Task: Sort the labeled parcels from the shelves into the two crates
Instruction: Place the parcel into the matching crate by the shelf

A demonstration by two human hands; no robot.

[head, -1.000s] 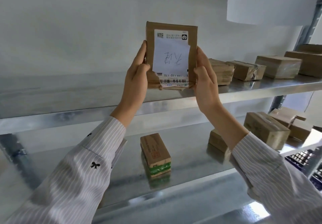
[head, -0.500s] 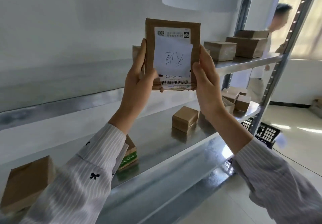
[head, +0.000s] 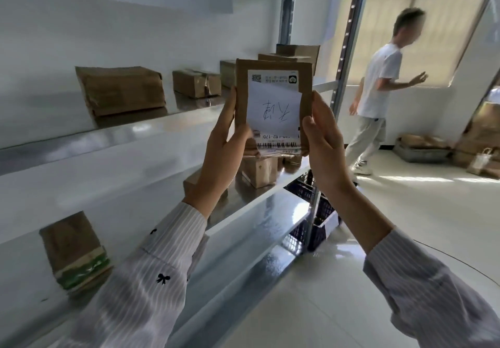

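Left hand (head: 221,155) and right hand (head: 323,144) stay clamped on the parcel (head: 273,98); the view has swung right toward the crate (head: 328,208), so dropping likely follows.

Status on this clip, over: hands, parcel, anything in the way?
Left hand and right hand grip the labeled parcel by its side edges, upright, label toward camera. Not yet in a crate. Person walking across the floor to the right.
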